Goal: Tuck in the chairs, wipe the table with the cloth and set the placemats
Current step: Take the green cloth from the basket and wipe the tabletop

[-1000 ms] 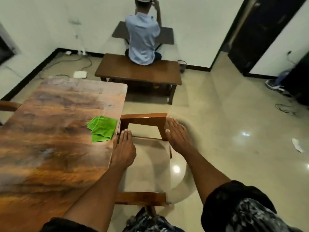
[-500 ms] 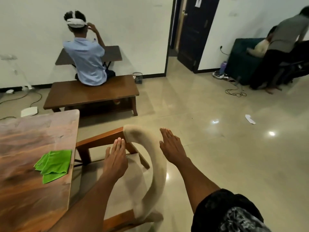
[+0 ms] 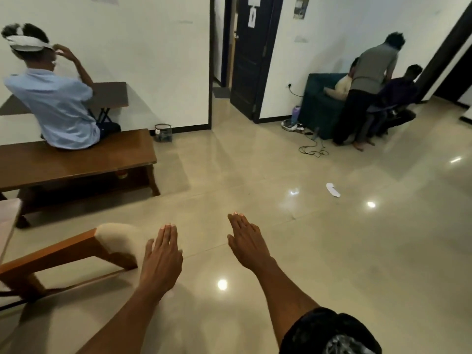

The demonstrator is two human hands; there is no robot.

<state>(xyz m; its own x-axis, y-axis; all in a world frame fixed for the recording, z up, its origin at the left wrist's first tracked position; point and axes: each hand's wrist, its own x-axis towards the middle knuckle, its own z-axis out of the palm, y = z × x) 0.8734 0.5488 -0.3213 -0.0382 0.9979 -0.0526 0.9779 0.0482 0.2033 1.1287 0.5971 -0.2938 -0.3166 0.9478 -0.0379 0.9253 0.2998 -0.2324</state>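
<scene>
Your view has swung to the right compared with a second ago: then the worktop with the green cloth filled the left of the picture, and now only a thin corner of the worktop [image 3: 7, 221] shows at the left edge, and the cloth is out of the frame. The chair [image 3: 76, 254] sits at the lower left, its padded back next to your left hand [image 3: 161, 261], while before both hands lay on the chair by its seat and frame. Your left hand is flat with straight fingers held together, and it overlaps the pale padding; I cannot tell if it touches the chair or only hangs above it. Your right hand [image 3: 247, 244] is also flat and open, over the bare floor [image 3: 319, 251], well apart from the chair, and it holds nothing. I judge that this chair is now pushed in or nearly so, and that you turn away to look for the next chair, so the wiping and the placemats are not yet begun. Much is hidden: the seat and most legs of the chair are cut off at the left edge, so how far it stands under the worktop cannot be checked. No placemats are in view. No other chair for the worktop shows; only a low wooden bench [image 3: 89, 162] with a seated person on it is near.
</scene>
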